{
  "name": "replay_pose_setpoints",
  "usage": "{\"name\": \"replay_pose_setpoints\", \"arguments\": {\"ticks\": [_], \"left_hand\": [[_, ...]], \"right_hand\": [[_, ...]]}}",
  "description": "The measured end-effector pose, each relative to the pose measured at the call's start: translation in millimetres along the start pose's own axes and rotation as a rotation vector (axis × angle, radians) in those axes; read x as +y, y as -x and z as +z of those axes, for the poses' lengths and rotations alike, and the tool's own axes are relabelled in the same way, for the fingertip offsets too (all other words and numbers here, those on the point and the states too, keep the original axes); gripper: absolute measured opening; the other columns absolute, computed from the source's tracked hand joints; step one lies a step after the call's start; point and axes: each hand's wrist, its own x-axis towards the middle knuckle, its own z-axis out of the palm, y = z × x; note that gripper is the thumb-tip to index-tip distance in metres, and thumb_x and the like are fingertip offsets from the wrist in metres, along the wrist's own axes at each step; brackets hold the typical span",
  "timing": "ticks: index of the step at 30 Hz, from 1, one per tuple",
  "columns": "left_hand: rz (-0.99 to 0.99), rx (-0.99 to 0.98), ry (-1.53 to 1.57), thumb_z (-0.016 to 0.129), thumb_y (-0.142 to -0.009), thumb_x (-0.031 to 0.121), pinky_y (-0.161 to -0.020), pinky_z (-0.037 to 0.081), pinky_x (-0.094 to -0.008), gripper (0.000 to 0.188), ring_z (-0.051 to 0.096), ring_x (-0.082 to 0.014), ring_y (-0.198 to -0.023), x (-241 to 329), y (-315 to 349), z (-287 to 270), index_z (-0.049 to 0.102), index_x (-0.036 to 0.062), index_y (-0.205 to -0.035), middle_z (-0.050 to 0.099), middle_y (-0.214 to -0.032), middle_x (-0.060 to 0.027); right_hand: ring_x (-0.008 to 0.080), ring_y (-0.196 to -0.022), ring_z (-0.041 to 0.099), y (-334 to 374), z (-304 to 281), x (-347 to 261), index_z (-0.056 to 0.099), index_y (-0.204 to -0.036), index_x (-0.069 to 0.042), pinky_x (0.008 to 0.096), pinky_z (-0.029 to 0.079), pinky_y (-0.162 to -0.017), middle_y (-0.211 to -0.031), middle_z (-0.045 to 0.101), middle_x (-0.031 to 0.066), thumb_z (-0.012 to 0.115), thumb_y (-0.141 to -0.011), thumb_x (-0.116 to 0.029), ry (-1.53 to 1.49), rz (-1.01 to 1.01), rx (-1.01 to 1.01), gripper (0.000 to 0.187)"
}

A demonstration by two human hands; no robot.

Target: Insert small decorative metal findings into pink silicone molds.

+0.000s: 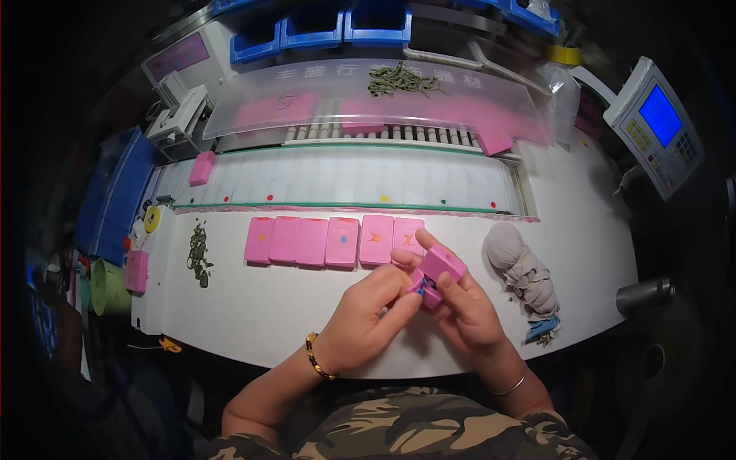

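Six pink blocks (342, 241) stand in a row at ten o'clock from the hands, the rightmost partly behind the fingers, and we have all eyes on the close work beside them! Our right hand (468, 310) has the pink piece (445, 263) firmly in its grasp, thumb on the near side, above the front part of the white table (284, 318). In comes our left hand (372, 303), fingertips pinched together against that same piece, right by a small blue bit (421, 290) (whether the fingers grip the blue bit itself, we cannot tell). At three o'clock we spot a pale cloth bundle (525, 272) lying well clear of the right hand. Swing round to nine o'clock: a scatter of green bits (200, 257)! Straight up at twelve, green strands (402, 78) lie heaped on a clear sheet (322, 92). At two o'clock a blue screen (661, 115) glows, and out at ten, beyond the row, a lone pink block (202, 168) sits at the strip's left end.
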Motion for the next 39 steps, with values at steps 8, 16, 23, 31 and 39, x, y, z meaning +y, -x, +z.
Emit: {"name": "replay_pose_setpoints", "arguments": {"ticks": [8, 16, 23, 31, 39], "left_hand": [[0.081, 0.13, -0.19, 0.076, -0.072, 0.002, -0.078, 0.051, -0.0334, 0.031, 0.058, -0.0252, -0.088, -4.6, 1.4, 4.0, 0.049, 0.0028, -0.087, 0.055, -0.1, -0.0114], [-0.066, -0.066, 0.289, 0.071, -0.078, -0.004, -0.094, 0.05, -0.0307, 0.025, 0.06, -0.0162, -0.105, -13.8, 7.0, -7.0, 0.051, 0.0018, -0.092, 0.059, -0.107, -0.0082], [-0.158, -0.042, 0.579, 0.067, -0.084, -0.006, -0.096, 0.049, -0.0307, 0.039, 0.058, -0.0169, -0.114, -19.2, 10.5, -13.3, 0.043, 0.0034, -0.113, 0.057, -0.127, -0.0152], [-0.13, 0.194, 0.792, 0.065, -0.087, -0.006, -0.098, 0.049, -0.0326, 0.067, 0.057, -0.0201, -0.117, -18.9, 0.5, -0.4, 0.027, 0.0031, -0.142, 0.054, -0.131, -0.0138], [-0.17, 0.355, 1.025, 0.059, -0.096, 0.011, -0.096, 0.049, -0.0349, 0.049, 0.057, -0.0213, -0.114, -11.8, -7.6, 7.7, 0.034, 0.003, -0.137, 0.054, -0.125, -0.0132]], "right_hand": [[0.019, -0.133, 0.035, 2.9, 6.6, 9.0, 0.017, -0.153, -0.006, 0.0326, 0.027, -0.111, -0.145, 0.034, 0.0106, 0.052, -0.1, -0.012, 0.356, -0.052, -0.108, 0.064], [0.016, -0.097, 0.053, 6.5, 0.3, -13.5, 0.057, -0.13, -0.003, 0.0306, 0.047, -0.088, -0.105, 0.049, 0.0065, 0.076, -0.079, -0.008, 0.962, -0.266, -0.046, 0.055], [0.015, -0.092, 0.054, 9.0, 6.3, -16.3, 0.052, -0.135, -0.002, 0.0272, 0.05, -0.078, -0.105, 0.049, 0.0079, 0.074, -0.081, -0.005, 0.956, -0.296, -0.052, 0.059], [0.0187, -0.107, 0.054, -1.5, 8.0, -8.9, 0.042, -0.141, 0.004, 0.0275, 0.054, -0.081, -0.122, 0.049, 0.0139, 0.058, -0.091, 0.001, 0.998, -0.514, 0.2, 0.052], [0.0177, -0.108, 0.055, -1.6, 7.1, 0.0, 0.057, -0.118, 0.0, 0.0272, 0.051, -0.087, -0.114, 0.05, 0.0116, 0.07, -0.08, 0.004, 0.871, -0.55, 0.086, 0.04]]}}
